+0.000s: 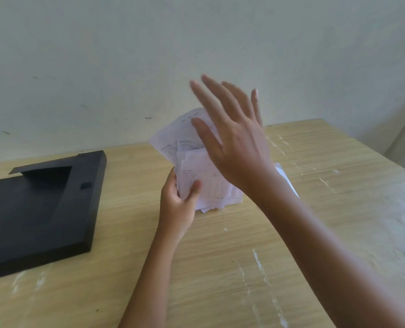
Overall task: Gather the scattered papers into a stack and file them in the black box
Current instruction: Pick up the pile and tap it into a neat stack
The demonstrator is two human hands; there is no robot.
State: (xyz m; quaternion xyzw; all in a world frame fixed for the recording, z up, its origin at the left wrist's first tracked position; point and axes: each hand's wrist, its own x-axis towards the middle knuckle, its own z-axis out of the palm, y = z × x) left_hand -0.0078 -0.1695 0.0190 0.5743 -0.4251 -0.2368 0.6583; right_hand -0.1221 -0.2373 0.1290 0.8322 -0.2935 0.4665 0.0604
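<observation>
Papers (198, 178): one loose bundle, sheets uncounted, edges ragged, stood on end on the bench (244, 268) at centre. Left hand (179, 202): pinching the bundle's lower left edge, thumb in front. Right hand (230, 138): fingers spread, empty, raised before the sheets. Black box (31, 209): one, flat, well left. Advice: tap edges square on the bench before filing.
</observation>
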